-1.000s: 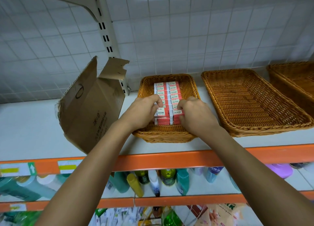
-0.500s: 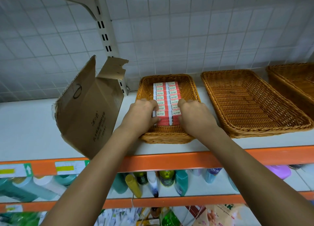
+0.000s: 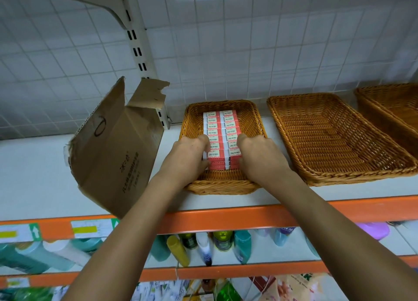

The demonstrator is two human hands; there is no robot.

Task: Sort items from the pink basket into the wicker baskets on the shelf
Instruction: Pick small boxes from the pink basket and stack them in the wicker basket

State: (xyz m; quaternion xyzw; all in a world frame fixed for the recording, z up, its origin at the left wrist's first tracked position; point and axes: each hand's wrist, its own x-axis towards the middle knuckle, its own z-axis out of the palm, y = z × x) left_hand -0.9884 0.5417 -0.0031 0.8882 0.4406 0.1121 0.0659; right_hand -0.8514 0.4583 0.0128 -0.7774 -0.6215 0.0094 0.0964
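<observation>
Left grip [image 3: 188, 155] and right grip [image 3: 257, 156] pinch stacked red-and-white cardboard boxes [image 3: 220, 128] between them; best press evenly, squaring rows in the brown wicker basket [image 3: 222, 187].

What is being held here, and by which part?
Left hand and right hand grip the near end of the stack of boxes in the wicker basket, one on each side.

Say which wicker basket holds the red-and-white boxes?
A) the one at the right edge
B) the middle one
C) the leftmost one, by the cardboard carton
C: the boxes lie in two rows in the leftmost basket, held between the left hand and right hand; the middle basket shows bare weave.
</observation>
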